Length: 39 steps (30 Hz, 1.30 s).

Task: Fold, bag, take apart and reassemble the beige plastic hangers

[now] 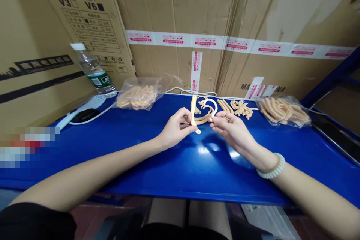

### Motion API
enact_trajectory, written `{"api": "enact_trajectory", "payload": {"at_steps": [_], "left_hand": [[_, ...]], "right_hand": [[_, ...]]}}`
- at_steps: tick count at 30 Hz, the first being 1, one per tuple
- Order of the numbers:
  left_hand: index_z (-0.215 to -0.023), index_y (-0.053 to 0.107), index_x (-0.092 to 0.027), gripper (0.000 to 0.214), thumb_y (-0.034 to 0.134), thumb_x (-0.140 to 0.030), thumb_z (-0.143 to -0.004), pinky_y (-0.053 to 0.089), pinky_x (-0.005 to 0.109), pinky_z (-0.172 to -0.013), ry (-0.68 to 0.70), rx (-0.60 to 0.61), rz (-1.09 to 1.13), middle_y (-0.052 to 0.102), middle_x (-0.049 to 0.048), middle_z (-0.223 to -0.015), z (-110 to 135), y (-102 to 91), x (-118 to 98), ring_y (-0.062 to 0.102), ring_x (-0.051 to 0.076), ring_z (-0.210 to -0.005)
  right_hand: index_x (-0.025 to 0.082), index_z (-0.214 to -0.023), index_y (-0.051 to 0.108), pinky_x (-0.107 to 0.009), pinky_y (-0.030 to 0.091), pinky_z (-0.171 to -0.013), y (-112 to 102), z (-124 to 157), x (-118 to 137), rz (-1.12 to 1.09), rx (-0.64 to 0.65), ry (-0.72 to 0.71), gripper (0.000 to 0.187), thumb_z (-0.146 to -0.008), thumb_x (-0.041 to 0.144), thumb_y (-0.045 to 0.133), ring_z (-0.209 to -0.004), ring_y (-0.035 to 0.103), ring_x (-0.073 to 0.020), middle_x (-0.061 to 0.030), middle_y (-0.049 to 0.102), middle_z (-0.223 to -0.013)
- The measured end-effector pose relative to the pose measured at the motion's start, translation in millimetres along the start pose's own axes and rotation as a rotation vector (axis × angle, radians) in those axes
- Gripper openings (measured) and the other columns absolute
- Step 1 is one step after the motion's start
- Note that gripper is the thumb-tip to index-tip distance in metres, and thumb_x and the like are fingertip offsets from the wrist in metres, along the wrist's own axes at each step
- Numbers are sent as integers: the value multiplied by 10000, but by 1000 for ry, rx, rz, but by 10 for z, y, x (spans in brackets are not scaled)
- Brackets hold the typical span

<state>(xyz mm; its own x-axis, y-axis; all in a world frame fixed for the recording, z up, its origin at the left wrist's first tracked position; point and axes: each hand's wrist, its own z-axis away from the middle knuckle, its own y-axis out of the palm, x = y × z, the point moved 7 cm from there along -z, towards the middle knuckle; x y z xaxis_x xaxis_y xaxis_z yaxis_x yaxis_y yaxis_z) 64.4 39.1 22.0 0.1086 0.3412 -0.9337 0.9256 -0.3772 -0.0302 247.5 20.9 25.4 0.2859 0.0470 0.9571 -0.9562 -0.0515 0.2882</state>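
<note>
**Peach plastic parts pinched above the blue table (168,172)**

Both our hands hover over the middle of the table, nearer its far edge than its near one. Our left hand (176,129) pinches a straight strip (193,110) between thumb and fingertips, low on its length. The strip stands almost upright, with its rounded lower end poking out beneath the fingers. Our right hand (232,129), palm turned up and fingers curled, pinches the curved pieces (209,110) at their near end. Their arcs fan away from us and meet the strip between the two grips. We judge that gripping close to where the parts meet steadies them, and that holding them clear of the surface leaves their ends free to turn. A bead bracelet (272,168) circles the right wrist.

More of the same peach plastic lies along the far edge. Loose parts (242,108) lie just beyond the right hand, and a clear bag (284,110) of curved ones sits further towards the far right corner. A second bag (137,96) lies on the far edge to the left of the hands. With a bag on each side, either hand seems able to reach parts without crossing the other.

A water bottle (94,71) stands upright at the far left corner, well apart from the hands. A black object (86,114) and a white cable (180,90) lie near it, and the cable runs on along the far edge. Cardboard boxes (180,7) form a wall behind that edge.
</note>
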Motion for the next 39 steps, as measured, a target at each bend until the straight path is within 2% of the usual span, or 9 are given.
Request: {"api": "enact_trajectory", "payload": {"at_steps": [3, 6, 7, 9, 11, 16, 23, 30, 39], "left_hand": [[-977, 420, -233, 497, 837, -242, -707, 631, 336, -780, -16, -24, 106, 640, -3, -974, 8, 12, 34, 722, 172, -867], [-1142, 456, -234, 593, 851, -262, -700, 631, 361, -819, -12, -4, 111, 651, 53, -1101, 25, 43, 40, 717, 199, -939], [-1127, 494, -219, 545, 844, -274, -712, 627, 368, -835, -19, 19, 89, 660, 57, -1074, 34, 61, 45, 716, 203, -936], [-974, 568, -189, 349, 814, -295, -750, 617, 371, -851, -29, 53, 31, 667, 44, -964, 56, 83, 57, 714, 203, -912], [-825, 573, -182, 241, 783, -291, -780, 610, 364, -847, -24, 51, -10, 650, 23, -883, 76, 76, 64, 708, 194, -894], [-689, 520, -183, 266, 755, -254, -790, 600, 371, -869, 23, 24, -3, 643, 21, -872, 96, 44, 61, 703, 196, -939], [-662, 518, -184, 259, 736, -223, -797, 604, 364, -841, 12, 72, -18, 678, 31, -874, 104, 81, 57, 708, 189, -905], [-655, 519, -177, 254, 708, -202, -823, 592, 302, -742, 50, 107, -34, 690, 43, -881, 137, 104, 37, 700, 170, -839], [-638, 542, -164, 252, 682, -132, -845, 540, 270, -754, 236, 133, -208, 700, 48, -863, 157, 134, -177, 673, 154, -834]], "right_hand": [[223, -904, 661, -316, 589, -821, -17, -14, -61, -28, 14, 25, 432, -589, 248, 956, -769, 717, -165, -8, 756, -824], [202, -873, 698, -300, 583, -850, 0, -27, -117, 9, 84, 44, 347, -631, 259, 940, -799, 717, -156, -18, 754, -854], [196, -847, 704, -291, 582, -847, 3, -28, -134, 22, 100, 52, 317, -640, 260, 936, -815, 718, -154, -23, 756, -868], [191, -832, 715, -276, 580, -845, 7, -25, -165, 42, 126, 77, 288, -655, 269, 929, -873, 720, -159, -34, 764, -919], [188, -859, 728, -272, 580, -857, 28, -11, -198, 58, 167, 125, 286, -676, 294, 920, -928, 718, -167, -48, 766, -984], [170, -834, 702, -300, 599, -867, 103, 46, -256, 41, 280, 248, 286, -711, 322, 910, -946, 733, -193, -70, 768, -964], [146, -862, 687, -275, 606, -868, 125, 50, -314, 29, 319, 272, 295, -734, 304, 901, -905, 749, -187, -91, 772, -933], [152, -848, 652, -259, 617, -804, 162, 63, -294, 44, 309, 271, 331, -703, 295, 914, -833, 756, -188, -77, 757, -879], [158, -826, 636, -273, 611, -724, 168, 60, -259, 189, 271, 107, 363, -694, 371, 898, -724, 741, -175, -31, 713, -774]]}}
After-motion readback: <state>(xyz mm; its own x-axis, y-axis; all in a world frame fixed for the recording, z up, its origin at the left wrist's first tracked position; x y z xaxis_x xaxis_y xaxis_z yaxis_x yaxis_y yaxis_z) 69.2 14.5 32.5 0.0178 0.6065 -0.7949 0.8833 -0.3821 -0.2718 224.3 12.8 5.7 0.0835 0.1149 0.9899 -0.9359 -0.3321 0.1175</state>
